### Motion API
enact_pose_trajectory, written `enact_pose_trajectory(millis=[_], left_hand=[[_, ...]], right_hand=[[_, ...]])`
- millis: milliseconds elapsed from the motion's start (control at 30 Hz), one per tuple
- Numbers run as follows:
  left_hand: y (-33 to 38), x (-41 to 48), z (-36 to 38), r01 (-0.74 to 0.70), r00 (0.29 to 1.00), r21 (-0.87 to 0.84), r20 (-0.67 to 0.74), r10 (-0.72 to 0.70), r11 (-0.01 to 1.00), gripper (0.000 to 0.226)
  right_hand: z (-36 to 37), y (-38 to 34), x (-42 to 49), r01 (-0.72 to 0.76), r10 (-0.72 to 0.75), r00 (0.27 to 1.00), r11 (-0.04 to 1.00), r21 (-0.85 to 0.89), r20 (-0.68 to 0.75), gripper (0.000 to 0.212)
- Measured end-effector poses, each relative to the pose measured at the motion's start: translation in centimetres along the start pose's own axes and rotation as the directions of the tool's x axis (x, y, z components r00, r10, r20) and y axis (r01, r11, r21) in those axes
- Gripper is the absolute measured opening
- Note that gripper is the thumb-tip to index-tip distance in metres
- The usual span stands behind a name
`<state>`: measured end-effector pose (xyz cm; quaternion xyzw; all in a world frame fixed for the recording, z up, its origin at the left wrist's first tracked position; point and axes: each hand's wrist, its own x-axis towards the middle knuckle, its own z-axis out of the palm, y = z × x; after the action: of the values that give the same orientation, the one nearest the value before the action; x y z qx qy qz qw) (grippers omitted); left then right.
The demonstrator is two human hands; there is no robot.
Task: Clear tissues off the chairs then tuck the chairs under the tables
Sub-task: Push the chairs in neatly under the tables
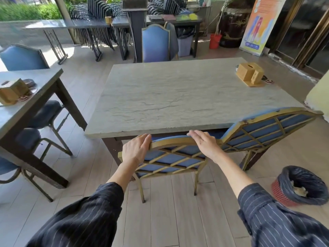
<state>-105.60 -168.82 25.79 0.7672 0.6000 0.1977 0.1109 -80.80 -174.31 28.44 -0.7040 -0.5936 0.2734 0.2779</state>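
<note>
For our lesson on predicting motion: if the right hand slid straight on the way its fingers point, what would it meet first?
Probably the near edge of the table, just beyond the right hand, which rests on the top rail of the chair. Depth is unclear, so the hand might pass just above that edge.

Low and right of the right grip (204, 145), red basket bin (280, 194) lined in black; far beyond, wooden box (250, 73), red bucket (215, 41), standing banner (258, 24).

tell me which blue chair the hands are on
The near chair straight ahead: the left hand and right hand rest on top of its backrest. The chair beside it and the far chair are untouched.
</note>
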Motion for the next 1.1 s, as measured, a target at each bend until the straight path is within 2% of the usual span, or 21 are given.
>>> enact_pose_trajectory(millis=[200, 300, 633, 800, 967, 1033, 1100], left_hand=[[-0.7, 5.2, 1.4, 0.074, 0.997, 0.022, 0.01, -0.074, 0.997, 0.049], [-0.9, 7.5, 1.6, 0.089, 0.996, 0.024, 0.018, -0.089, 0.996, 0.04], [-1.5, 12.2, 2.1, 0.053, 0.999, 0.0, -0.013, -0.053, 0.999, 0.034], [-1.4, 12.1, 2.1, 0.057, 0.997, 0.041, -0.052, -0.054, 0.998, 0.032], [-0.5, 11.4, 1.2, 0.076, 0.997, -0.038, 0.008, -0.075, 0.996, 0.038], [0.1, 10.6, 0.5, 0.062, 0.998, -0.041, 0.023, -0.061, 0.997, 0.038], [0.2, 9.4, -0.3, 0.018, 0.999, -0.031, 0.046, -0.017, 0.999, 0.035]], right_hand=[[-0.5, -0.5, 4.6, 0.037, -0.037, 0.999, 0.998, -0.044, -0.004, 0.049], [-0.6, -0.4, 6.6, 0.049, -0.049, 0.999, 0.997, -0.06, 0.001, 0.049], [-0.5, 0.0, 11.7, 0.041, -0.041, 0.999, 0.999, -0.036, 0.004, 0.049], [0.3, 0.5, 12.4, 0.062, -0.074, 0.995, 0.985, -0.164, -0.069, 0.05], [0.6, 0.1, 11.4, 0.047, -0.064, 0.995, 0.977, -0.21, -0.073, 0.053], [1.2, -0.6, 10.7, -0.003, -0.028, 0.99, 0.976, -0.219, -0.14, 0.052], [2.8, -2.1, 9.4, -0.038, -0.014, 0.953, 0.986, -0.164, -0.304, 0.045]])
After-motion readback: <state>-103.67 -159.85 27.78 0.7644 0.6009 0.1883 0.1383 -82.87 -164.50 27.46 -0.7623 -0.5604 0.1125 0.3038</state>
